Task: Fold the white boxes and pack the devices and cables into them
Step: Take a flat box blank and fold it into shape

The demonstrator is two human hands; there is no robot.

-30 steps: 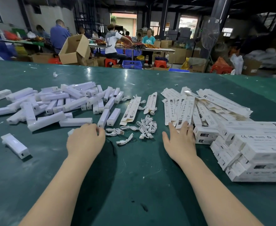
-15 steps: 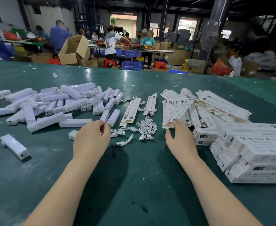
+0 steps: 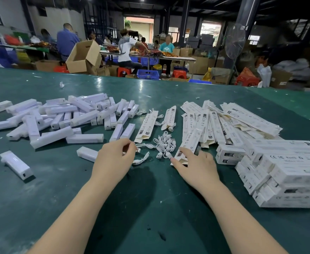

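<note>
I have both hands working over the green table (image 3: 40,208). My left hand (image 3: 114,158) has its fingers curled around a thin white cable (image 3: 145,145) at the near edge of the cable pile (image 3: 166,143); the grip looks like a light pinch, though the fingertips are partly hidden. My right hand (image 3: 196,167) grips the near end of a flat, unfolded white box (image 3: 187,143) drawn from the spread of flat boxes (image 3: 223,121), thumb on one side and fingers on the other. The devices (image 3: 68,116) lie in a loose heap to the left, one device (image 3: 87,154) just beside my left wrist. Finished packed boxes (image 3: 288,171) are stacked at the right. Risk, as I judge it: the cables are tangled together, so lifting one may drag neighbours off the pile. The flat box is held by one end only; a careless pull may crease it or disturb the boxes beside it. The packed stack sits near my right forearm and could be knocked.
</note>
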